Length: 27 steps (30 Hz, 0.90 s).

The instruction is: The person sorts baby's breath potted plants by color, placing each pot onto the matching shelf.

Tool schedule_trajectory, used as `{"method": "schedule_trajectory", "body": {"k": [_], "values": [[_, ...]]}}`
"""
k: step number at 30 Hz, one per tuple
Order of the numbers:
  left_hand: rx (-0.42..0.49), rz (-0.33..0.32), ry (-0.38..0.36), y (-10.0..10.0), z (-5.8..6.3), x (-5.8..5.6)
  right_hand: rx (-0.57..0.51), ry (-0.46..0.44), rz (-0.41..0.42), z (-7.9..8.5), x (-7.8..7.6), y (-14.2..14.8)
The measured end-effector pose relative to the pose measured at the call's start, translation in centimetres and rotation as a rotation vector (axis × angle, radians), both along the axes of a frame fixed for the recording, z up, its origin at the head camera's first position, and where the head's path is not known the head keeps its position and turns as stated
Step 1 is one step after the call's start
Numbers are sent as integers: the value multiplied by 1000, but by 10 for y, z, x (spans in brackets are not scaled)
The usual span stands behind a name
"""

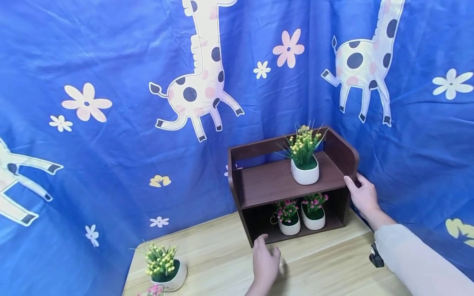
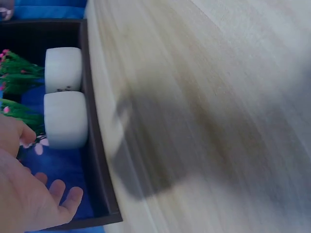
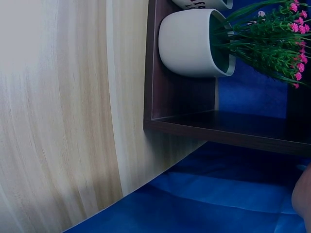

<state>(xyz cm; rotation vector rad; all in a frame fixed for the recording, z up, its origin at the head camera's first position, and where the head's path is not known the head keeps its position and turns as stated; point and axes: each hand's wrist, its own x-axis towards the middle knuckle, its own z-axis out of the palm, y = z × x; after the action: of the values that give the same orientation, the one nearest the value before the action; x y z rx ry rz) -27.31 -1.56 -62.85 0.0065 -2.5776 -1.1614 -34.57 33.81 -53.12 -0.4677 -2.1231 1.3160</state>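
Note:
A dark brown two-tier shelf (image 1: 266, 181) stands on the wooden table. My right hand (image 1: 364, 199) grips its right side panel, thumb at the front edge and fingers on the outer face. In front of the lower left opening is my left hand (image 1: 266, 263), fingers loosely bent and holding nothing. On the upper tier sits a white pot (image 1: 305, 172) of yellow flowers. Two white pots with pink flowers, a left one (image 1: 290, 227) and a right one (image 1: 314, 221), stand side by side on the lower tier. The right wrist view shows only a sliver of the right hand (image 3: 302, 196).
Another white pot (image 1: 177, 279) of yellow flowers stands at the table's left, with pink flowers (image 1: 154, 290) cut off below it. A small black object (image 1: 376, 255) lies near the right table edge. Blue giraffe-print curtain (image 1: 122, 164) hangs close behind the table and shelf.

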Motion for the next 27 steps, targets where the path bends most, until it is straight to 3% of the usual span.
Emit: {"method": "schedule_trajectory", "body": {"k": [4, 9, 14, 22, 24, 27], "values": [[12, 11, 12, -12, 5, 7, -17, 9, -2, 0, -1, -1], [-18, 35, -14, -35, -1, 19, -36, 6, -4, -2, 1, 0], [-60, 82, -1, -62, -17, 35, -43, -4, -7, -5, 3, 2], [-156, 192, 171, -109, -50, 59, -42, 21, -11, -7, 2, 2], [-189, 217, 169, -118, -57, 64, -43, 20, -12, -7, 2, 2], [-201, 230, 90, -129, -62, 72, -54, 22, -13, -8, 3, 2]]}}
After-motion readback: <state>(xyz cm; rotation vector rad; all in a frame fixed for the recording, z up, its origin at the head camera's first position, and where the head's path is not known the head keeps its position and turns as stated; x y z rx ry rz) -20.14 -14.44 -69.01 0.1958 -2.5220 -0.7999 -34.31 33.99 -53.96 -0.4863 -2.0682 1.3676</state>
